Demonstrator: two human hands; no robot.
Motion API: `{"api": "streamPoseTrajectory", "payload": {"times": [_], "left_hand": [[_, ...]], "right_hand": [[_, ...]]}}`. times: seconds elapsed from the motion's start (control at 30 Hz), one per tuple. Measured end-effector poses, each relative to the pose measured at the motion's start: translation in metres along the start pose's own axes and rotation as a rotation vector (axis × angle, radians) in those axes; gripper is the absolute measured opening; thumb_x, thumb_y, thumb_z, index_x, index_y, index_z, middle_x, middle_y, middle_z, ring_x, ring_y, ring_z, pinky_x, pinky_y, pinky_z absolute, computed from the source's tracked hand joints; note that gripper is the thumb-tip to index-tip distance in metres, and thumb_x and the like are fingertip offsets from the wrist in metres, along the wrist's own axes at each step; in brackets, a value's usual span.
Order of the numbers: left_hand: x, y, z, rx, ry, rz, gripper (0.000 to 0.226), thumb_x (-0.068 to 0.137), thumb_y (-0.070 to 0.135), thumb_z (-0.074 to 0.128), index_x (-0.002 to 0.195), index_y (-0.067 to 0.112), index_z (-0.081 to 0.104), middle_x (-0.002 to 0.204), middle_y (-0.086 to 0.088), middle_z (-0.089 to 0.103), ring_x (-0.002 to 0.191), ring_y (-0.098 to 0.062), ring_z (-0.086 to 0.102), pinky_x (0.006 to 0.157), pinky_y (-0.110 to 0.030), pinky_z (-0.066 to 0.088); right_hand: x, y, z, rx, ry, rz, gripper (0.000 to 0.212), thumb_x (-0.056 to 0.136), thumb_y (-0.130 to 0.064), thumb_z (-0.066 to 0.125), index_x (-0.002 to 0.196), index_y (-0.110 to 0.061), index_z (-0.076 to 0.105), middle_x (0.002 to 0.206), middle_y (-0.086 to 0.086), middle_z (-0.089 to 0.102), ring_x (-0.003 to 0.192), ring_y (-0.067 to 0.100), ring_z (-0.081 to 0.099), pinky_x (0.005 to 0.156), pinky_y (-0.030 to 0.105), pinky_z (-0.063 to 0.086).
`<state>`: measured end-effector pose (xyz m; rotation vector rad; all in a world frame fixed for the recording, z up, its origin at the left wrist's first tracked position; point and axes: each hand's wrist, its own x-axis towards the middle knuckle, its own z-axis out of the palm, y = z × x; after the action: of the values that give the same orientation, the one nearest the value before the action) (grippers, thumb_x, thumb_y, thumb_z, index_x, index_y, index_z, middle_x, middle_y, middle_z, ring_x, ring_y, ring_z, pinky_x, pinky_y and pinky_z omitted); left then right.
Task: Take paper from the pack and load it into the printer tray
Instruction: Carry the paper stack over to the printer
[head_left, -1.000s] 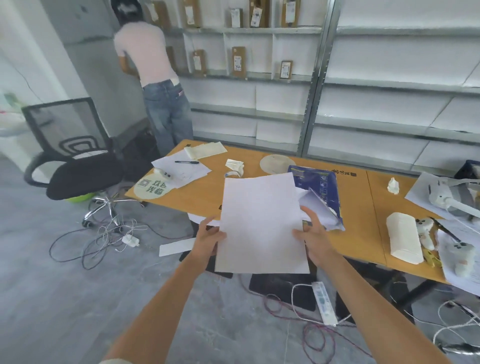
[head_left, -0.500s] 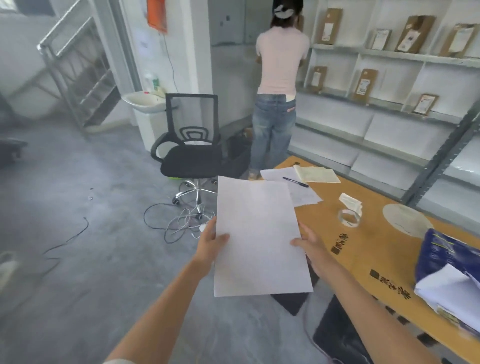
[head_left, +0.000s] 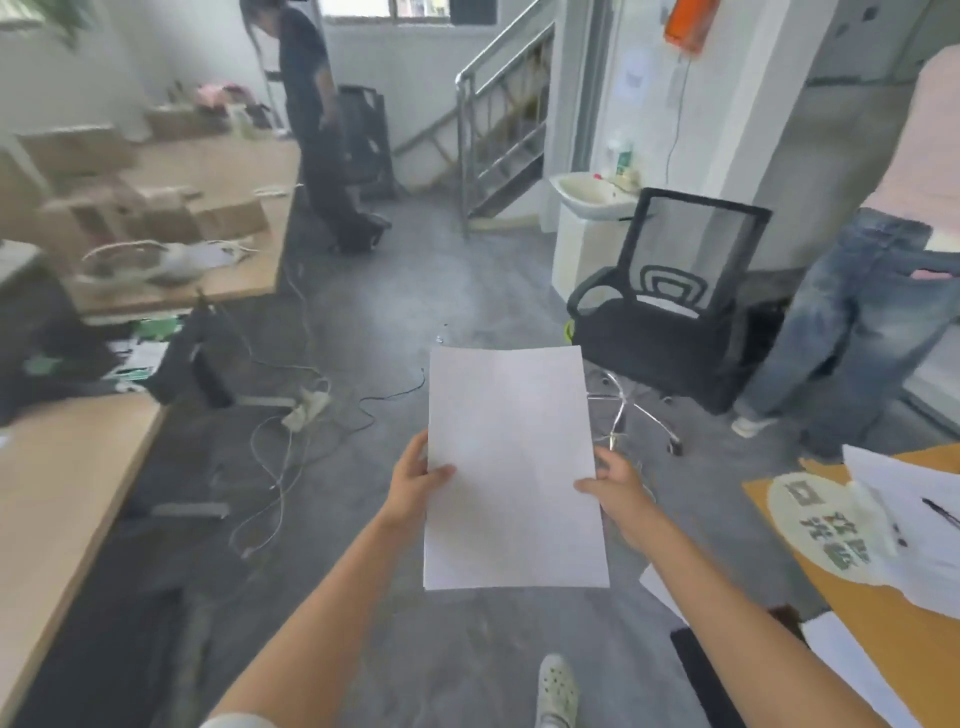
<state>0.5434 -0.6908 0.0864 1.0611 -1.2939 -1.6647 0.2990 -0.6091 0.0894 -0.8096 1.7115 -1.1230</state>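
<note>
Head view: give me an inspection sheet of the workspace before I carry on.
Surface: orange table at right edge; grey floor.
Job's things: paper held over the floor; printer and pack nothing seen.
Clutter: loose sheets, round fan on the table.
Grips: left hand and right hand pinch the paper's side edges.
Cables: power strip and loose cords on the floor.
Surroundings: office chair, sink, stairs, two people standing.

Grey concrete floor strewn with cables; a black mesh chair beside a white sink; metal staircase behind.
</note>
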Motion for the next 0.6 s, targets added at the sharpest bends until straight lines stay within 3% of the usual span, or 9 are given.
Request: {"api": "streamPoseTrajectory", "payload": {"times": [0.07, 0.13, 0.3, 0.5, 0.6], "left_hand": [[0.011, 0.004, -0.023, -0.019, 0.090, 0.016, 0.042, 0.072, -0.006, 0.063, 0.105, 0.018, 0.054, 0.086, -0.004, 0.071, 0.065, -0.011, 0.070, 0.057, -0.025, 0.057], [0.021, 0.011, -0.044, -0.027, 0.166, 0.016, 0.042, 0.077, -0.010, 0.060, 0.109, 0.016, 0.052, 0.086, 0.003, 0.072, 0.067, -0.008, 0.070, 0.057, -0.022, 0.056], [0.062, 0.032, -0.088, 0.001, 0.355, 0.031, 0.051, 0.071, 0.004, 0.060, 0.120, 0.013, 0.050, 0.109, -0.009, 0.064, 0.087, -0.021, 0.065, 0.061, -0.021, 0.057], [0.140, 0.065, -0.130, -0.003, 0.527, 0.024, 0.041, 0.084, -0.001, 0.055, 0.117, 0.022, 0.051, 0.103, 0.000, 0.067, 0.090, -0.023, 0.067, 0.069, -0.031, 0.057], [0.171, 0.079, -0.149, -0.008, 0.632, 0.057, 0.037, 0.086, -0.001, 0.053, 0.109, 0.027, 0.052, 0.111, -0.003, 0.062, 0.096, -0.025, 0.064, 0.072, -0.032, 0.054]], "right_hand": [[0.027, -0.018, 0.026, -0.025, -0.072, -0.026, 0.042, 0.078, 0.019, 0.052, 0.110, -0.009, 0.055, 0.068, 0.004, 0.064, 0.043, 0.001, 0.061, 0.044, 0.013, 0.048], [0.053, -0.033, 0.052, -0.054, -0.143, -0.051, 0.047, 0.079, 0.018, 0.052, 0.113, -0.014, 0.053, 0.069, 0.005, 0.063, 0.043, 0.000, 0.061, 0.043, 0.013, 0.047], [0.129, -0.070, 0.109, -0.092, -0.290, -0.085, 0.047, 0.080, 0.013, 0.055, 0.118, -0.014, 0.052, 0.079, 0.010, 0.066, 0.064, 0.018, 0.063, 0.056, 0.024, 0.050], [0.225, -0.133, 0.162, -0.164, -0.437, -0.130, 0.047, 0.081, 0.007, 0.058, 0.124, -0.010, 0.051, 0.095, 0.015, 0.067, 0.079, 0.025, 0.064, 0.066, 0.028, 0.052], [0.266, -0.165, 0.192, -0.205, -0.449, -0.182, 0.043, 0.080, 0.008, 0.057, 0.120, -0.008, 0.053, 0.099, 0.022, 0.065, 0.082, 0.027, 0.060, 0.071, 0.032, 0.049]]}}
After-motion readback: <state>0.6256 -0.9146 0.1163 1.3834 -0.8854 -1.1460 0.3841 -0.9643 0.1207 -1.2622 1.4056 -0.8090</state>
